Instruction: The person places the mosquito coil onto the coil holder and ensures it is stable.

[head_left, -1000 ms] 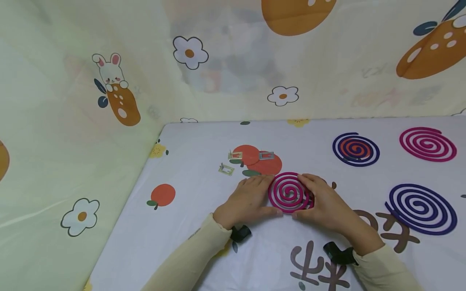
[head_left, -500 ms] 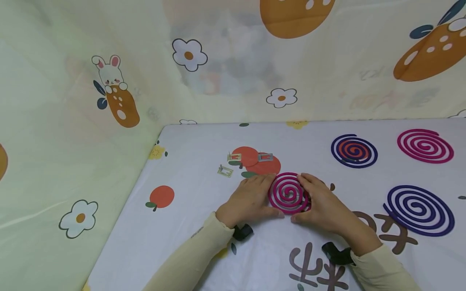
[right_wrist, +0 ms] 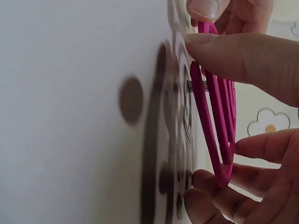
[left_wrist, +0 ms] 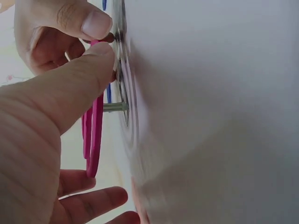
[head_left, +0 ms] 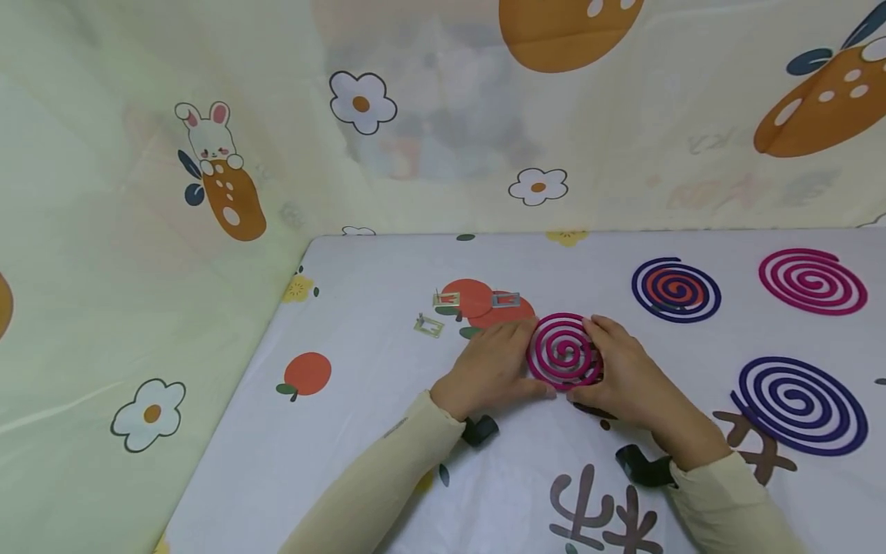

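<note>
A pink mosquito coil (head_left: 566,352) is held level just above the white tablecloth, between both hands. My left hand (head_left: 494,362) grips its left rim, thumb at the near edge and fingers at the far edge. On the opposite side my right hand (head_left: 626,377) holds the rim likewise, the two thumbs close together. Beneath the coil, in the left wrist view, a thin metal stand's post (left_wrist: 114,107) reaches from the table to the coil. The right wrist view shows the coil's outer ring (right_wrist: 205,112) sagging from the inner rings, with the stand's flat base (right_wrist: 187,116) below.
Three small metal stands (head_left: 429,325) lie beyond my left hand. A blue coil (head_left: 796,396) lies to the right, another blue coil (head_left: 644,296) farther back, over a printed orange fruit. A second pink coil (head_left: 813,281) is at the back right. A patterned curtain (head_left: 443,154) borders the table.
Both hands and the pink coil have shifted a little to the right and away from me. The grip looks the same, and the other coils and stands stay put.
</note>
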`<action>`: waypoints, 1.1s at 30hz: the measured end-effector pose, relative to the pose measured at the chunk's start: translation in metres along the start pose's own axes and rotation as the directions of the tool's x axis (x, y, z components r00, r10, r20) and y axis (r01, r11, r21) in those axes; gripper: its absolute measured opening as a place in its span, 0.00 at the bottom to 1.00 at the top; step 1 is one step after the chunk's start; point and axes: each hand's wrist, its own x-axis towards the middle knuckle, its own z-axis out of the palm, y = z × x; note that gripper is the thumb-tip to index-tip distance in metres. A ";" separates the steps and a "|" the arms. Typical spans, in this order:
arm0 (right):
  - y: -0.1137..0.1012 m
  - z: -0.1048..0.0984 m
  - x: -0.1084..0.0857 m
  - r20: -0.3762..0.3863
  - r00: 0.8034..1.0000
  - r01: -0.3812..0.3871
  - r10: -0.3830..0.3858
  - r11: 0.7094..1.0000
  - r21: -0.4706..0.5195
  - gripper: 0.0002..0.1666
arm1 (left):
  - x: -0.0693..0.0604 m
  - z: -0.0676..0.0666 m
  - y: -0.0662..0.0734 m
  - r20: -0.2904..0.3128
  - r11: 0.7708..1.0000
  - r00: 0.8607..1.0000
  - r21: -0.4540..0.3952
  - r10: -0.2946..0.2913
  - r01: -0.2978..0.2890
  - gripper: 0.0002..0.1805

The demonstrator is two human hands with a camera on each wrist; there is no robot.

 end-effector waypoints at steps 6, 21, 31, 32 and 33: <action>0.009 -0.009 0.007 -0.008 1.000 -0.008 0.007 1.000 -0.018 0.62 | 0.016 0.002 0.005 -0.011 0.999 1.000 0.038 -0.017 0.017 0.54; 0.031 -0.025 0.035 0.022 1.000 -0.015 0.016 0.999 -0.050 0.61 | 0.050 0.005 0.014 -0.031 0.989 0.995 0.113 -0.094 0.097 0.53; 0.037 -0.034 0.059 0.039 0.999 -0.025 0.027 0.998 -0.056 0.61 | 0.070 -0.003 0.015 -0.038 0.981 0.985 0.096 -0.167 0.170 0.48; 0.037 -0.035 0.061 0.042 0.999 -0.028 0.030 0.998 -0.057 0.61 | 0.071 -0.003 0.015 -0.037 0.980 0.985 0.094 -0.170 0.173 0.47; 0.037 -0.036 0.063 0.044 0.999 -0.028 0.031 0.998 -0.061 0.61 | 0.073 -0.004 0.014 -0.039 0.980 0.984 0.093 -0.174 0.177 0.47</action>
